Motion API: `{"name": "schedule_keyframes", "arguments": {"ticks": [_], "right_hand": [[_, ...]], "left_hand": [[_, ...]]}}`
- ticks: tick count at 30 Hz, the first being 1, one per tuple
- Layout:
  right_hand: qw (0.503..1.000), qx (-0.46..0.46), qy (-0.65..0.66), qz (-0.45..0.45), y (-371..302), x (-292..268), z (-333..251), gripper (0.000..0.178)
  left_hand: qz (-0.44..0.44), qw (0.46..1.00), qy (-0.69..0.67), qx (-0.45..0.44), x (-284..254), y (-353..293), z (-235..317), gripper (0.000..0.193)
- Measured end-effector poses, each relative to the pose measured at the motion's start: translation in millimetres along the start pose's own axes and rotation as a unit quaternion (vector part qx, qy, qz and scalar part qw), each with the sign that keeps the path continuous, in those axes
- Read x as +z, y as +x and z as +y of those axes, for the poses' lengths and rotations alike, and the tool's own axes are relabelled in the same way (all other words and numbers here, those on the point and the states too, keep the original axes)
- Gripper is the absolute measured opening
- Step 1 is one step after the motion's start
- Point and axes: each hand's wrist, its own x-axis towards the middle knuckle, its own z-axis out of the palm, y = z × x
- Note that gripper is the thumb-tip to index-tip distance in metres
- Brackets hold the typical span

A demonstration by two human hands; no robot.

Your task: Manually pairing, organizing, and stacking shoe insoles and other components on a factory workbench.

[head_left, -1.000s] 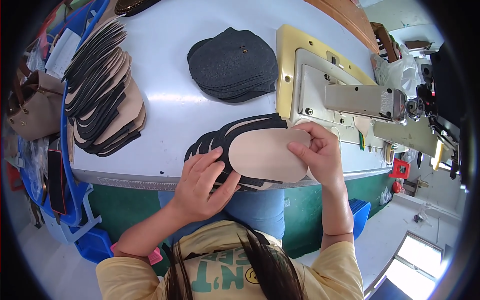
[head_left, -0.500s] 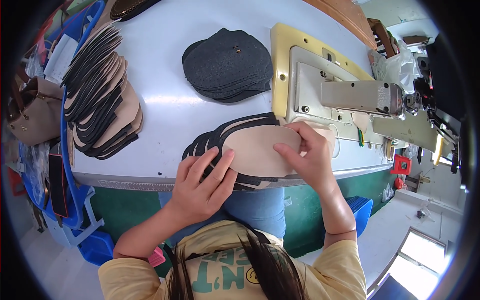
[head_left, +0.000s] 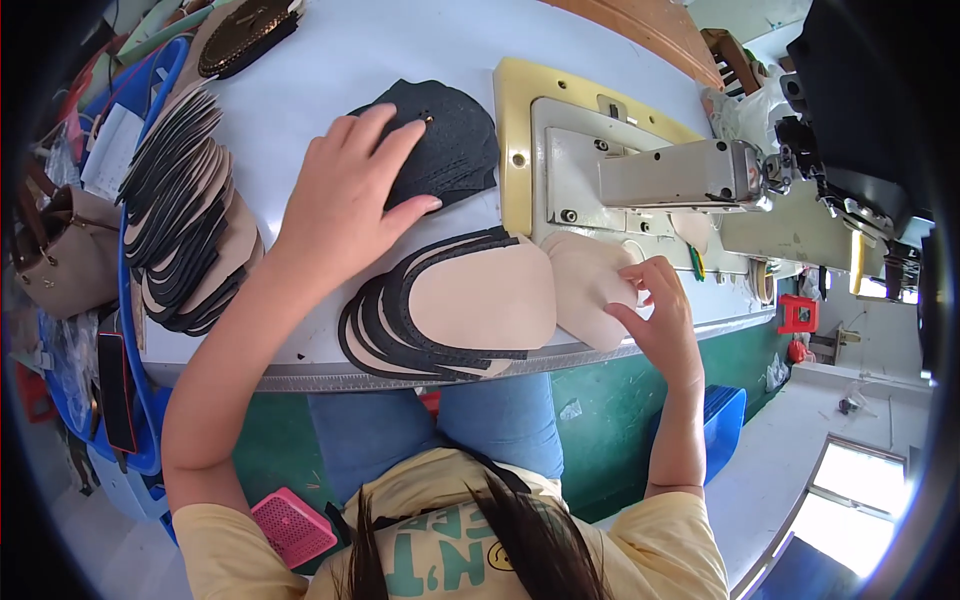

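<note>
My left hand [head_left: 345, 195] reaches over a stack of black, rounded shoe-lining pieces [head_left: 450, 140], fingers apart, with nothing seen in its grasp. Its fingertips lie over the near left part of that stack; whether they press on it I cannot tell. At the right, my right hand [head_left: 660, 305] pinches the edge of a pale beige piece [head_left: 585, 285] between thumb and fingers. This piece rests among other pale ones by the table's front edge. Beside it lies a fanned pile of black-edged pieces, topped by a beige oval piece [head_left: 485, 300].
A sewing machine [head_left: 680, 175] on a yellow-framed base occupies the right side. Another tall fanned stack [head_left: 190, 220] of black and beige pieces stands at left, next to a blue basket [head_left: 128, 270]. A bronze-coloured shoe part [head_left: 245, 38] lies far left. A ruler strip [head_left: 330, 383] runs along the front edge.
My left hand has left the beige oval piece and moved up to the black stack. My right hand has shifted rightward, off the oval piece and onto the pale pieces beside it.
</note>
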Motion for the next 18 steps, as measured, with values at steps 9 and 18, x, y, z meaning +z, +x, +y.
{"name": "schedule_keyframes", "arguments": {"ticks": [9, 18], "right_hand": [[0.979, 0.127, 0.086, -0.132, 13.2, -8.7, 11.1, 0.027], [0.985, 0.093, 0.144, -0.031, -1.6, 2.9, 16.4, 0.017]], "left_hand": [[-0.055, 0.996, -0.056, -0.053, 8.9, 0.2, -13.3, 0.053], [-0.016, 1.000, -0.003, 0.007, 10.1, 1.1, -16.2, 0.031]]}}
